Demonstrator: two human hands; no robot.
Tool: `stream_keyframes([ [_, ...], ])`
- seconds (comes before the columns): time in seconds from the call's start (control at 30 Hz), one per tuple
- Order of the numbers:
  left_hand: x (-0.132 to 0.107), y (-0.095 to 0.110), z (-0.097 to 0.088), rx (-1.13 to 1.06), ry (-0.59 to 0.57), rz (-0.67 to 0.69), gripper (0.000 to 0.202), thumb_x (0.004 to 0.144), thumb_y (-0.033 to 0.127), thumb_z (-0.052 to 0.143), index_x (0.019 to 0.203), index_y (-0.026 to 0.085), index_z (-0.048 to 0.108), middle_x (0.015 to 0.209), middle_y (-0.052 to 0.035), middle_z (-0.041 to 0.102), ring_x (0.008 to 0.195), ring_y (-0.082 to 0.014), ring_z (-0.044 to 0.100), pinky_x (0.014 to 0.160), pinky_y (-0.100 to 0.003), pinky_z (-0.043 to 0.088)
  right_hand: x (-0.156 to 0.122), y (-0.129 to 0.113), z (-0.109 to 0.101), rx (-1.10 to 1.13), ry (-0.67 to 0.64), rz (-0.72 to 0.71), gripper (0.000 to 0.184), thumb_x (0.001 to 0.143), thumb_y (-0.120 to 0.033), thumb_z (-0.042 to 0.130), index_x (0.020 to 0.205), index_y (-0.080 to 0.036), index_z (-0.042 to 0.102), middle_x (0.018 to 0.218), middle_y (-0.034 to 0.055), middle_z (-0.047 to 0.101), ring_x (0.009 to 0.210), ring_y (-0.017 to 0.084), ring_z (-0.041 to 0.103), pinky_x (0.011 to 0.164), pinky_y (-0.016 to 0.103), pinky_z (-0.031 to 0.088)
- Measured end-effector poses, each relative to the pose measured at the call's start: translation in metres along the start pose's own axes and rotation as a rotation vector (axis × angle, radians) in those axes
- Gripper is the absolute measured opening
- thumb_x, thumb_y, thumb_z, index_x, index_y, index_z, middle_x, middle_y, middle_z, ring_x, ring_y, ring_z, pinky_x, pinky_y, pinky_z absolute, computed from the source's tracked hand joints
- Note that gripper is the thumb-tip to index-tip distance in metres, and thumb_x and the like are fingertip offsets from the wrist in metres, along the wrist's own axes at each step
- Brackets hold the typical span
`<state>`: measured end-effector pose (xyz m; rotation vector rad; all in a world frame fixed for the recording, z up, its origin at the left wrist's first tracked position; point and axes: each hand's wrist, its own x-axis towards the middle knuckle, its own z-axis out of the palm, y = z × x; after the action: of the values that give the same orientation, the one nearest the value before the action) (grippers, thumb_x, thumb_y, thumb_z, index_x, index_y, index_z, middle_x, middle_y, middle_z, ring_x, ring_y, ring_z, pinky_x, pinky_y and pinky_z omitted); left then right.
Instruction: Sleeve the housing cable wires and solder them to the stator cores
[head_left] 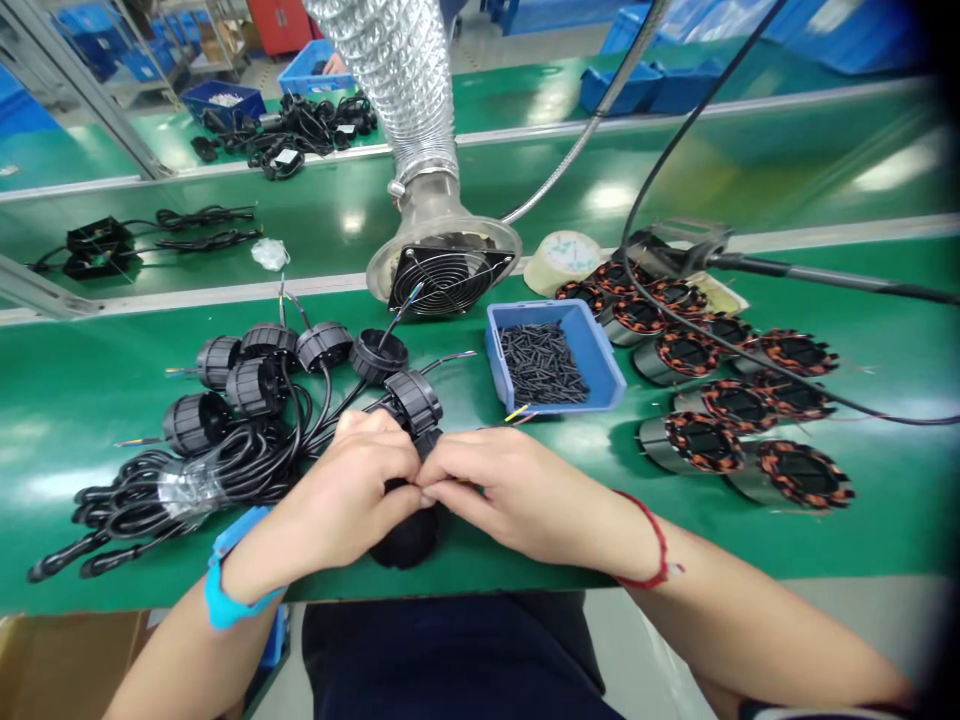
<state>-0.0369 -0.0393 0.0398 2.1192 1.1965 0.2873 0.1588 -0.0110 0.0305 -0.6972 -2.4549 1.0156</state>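
Observation:
My left hand [367, 468] and my right hand [501, 485] meet near the front edge of the bench, fingers closed and fingertips touching. What they pinch is small and hidden by the fingers. Just under them sits a black rounded part [406, 542], mostly covered by the hands. Right behind the hands lies a black ribbed round housing [415, 400] with thin coloured wires sticking out. More such housings [256, 386] stand to the left, joined to black cables [247, 465] bundled in clear plastic wrap.
A blue bin [556, 405] of short black tubes stands behind my right hand. Several copper-wound stators [705, 442] are grouped at the right. Over the bench hangs a silver duct [409, 90] ending in a black fan grille [448, 280]. A black cable [637, 200] loops down at the right.

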Motion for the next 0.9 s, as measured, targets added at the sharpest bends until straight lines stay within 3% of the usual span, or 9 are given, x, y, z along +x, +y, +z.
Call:
stream_keyframes([
  [0.13,-0.001,-0.003,0.0,0.005,0.008,-0.048,0.016,0.09,0.023,0.058,0.075,0.018,0.062,0.078,0.0003,0.064,0.09,-0.0188,0.05,0.084,-0.037,0.03,-0.001,-0.001,-0.001,0.008,-0.011,0.019,0.01,0.091,-0.016,0.056,0.096,-0.018,0.064,0.088,0.0023,0.071,0.077,0.013,0.065,0.07,0.025,0.05],
  [0.23,0.0,-0.002,-0.003,0.019,-0.019,-0.022,0.014,0.09,0.023,0.058,0.078,0.019,0.063,0.082,-0.0004,0.065,0.092,-0.0195,0.051,0.086,-0.038,0.031,-0.006,0.0,-0.014,0.079,-0.001,0.041,0.028,0.086,-0.017,0.064,0.114,-0.019,0.058,0.094,0.0026,0.069,0.074,0.011,0.064,0.068,0.024,0.052],
  [0.3,-0.001,-0.002,-0.007,0.025,-0.04,0.016,0.008,0.089,0.027,0.061,0.089,0.02,0.065,0.092,-0.0015,0.066,0.097,-0.0204,0.052,0.09,-0.038,0.033,-0.008,0.005,-0.022,0.069,0.174,0.007,0.03,0.086,-0.019,0.063,0.116,-0.019,0.056,0.095,0.0035,0.067,0.068,0.01,0.061,0.064,0.024,0.053],
  [0.37,-0.007,-0.004,-0.015,-0.003,-0.021,0.037,0.023,0.087,0.031,0.065,0.108,0.022,0.062,0.106,-0.0034,0.065,0.103,-0.0209,0.053,0.093,-0.037,0.038,-0.008,0.015,-0.026,-0.012,0.424,-0.045,0.023,0.088,-0.021,0.061,0.111,-0.019,0.058,0.093,0.0046,0.066,0.068,0.012,0.06,0.061,0.026,0.052],
  [0.47,-0.032,-0.02,-0.031,-0.071,0.296,-0.065,0.034,0.088,0.036,0.062,0.119,0.023,0.056,0.113,-0.0052,0.061,0.103,-0.0196,0.057,0.091,-0.032,0.045,-0.004,0.036,-0.029,-0.218,0.712,-0.084,0.014,0.088,-0.02,0.058,0.101,-0.021,0.061,0.085,0.0049,0.065,0.07,0.016,0.059,0.062,0.03,0.05],
  [0.53,-0.06,-0.041,-0.04,-0.033,0.62,-0.216,0.032,0.091,0.038,0.056,0.118,0.022,0.055,0.113,-0.0068,0.06,0.103,-0.0209,0.058,0.092,-0.033,0.047,0.0,0.05,-0.031,-0.3,0.804,-0.067,0.011,0.088,-0.018,0.056,0.096,-0.021,0.063,0.086,0.0062,0.066,0.072,0.018,0.059,0.063,0.032,0.049],
  [0.6,-0.092,-0.064,-0.045,0.139,0.776,-0.387,0.046,0.089,0.043,0.055,0.128,0.019,0.049,0.121,-0.0119,0.057,0.11,-0.0267,0.057,0.096,-0.041,0.047,0.002,0.061,-0.031,-0.317,0.827,-0.032,0.012,0.088,-0.017,0.054,0.093,-0.022,0.064,0.09,0.0077,0.067,0.074,0.019,0.061,0.065,0.033,0.049],
  [0.73,-0.145,-0.093,-0.032,0.516,0.452,-0.599,0.084,0.076,0.048,0.067,0.144,0.013,0.032,0.136,-0.0205,0.048,0.124,-0.0388,0.046,0.102,-0.055,0.041,0.006,0.07,-0.027,-0.366,0.779,-0.091,0.013,0.089,-0.016,0.054,0.093,-0.024,0.063,0.089,0.0081,0.068,0.078,0.019,0.064,0.068,0.032,0.051],
  [0.9,-0.171,-0.07,0.001,0.829,0.301,-0.688,0.078,0.074,0.043,0.071,0.138,0.007,0.043,0.114,-0.0186,0.059,0.107,-0.0362,0.051,0.091,-0.049,0.048,0.011,0.076,-0.013,-0.505,0.768,-0.223,0.01,0.089,-0.024,0.052,0.092,-0.027,0.061,0.083,0.0048,0.071,0.078,0.02,0.068,0.073,0.034,0.055],
])
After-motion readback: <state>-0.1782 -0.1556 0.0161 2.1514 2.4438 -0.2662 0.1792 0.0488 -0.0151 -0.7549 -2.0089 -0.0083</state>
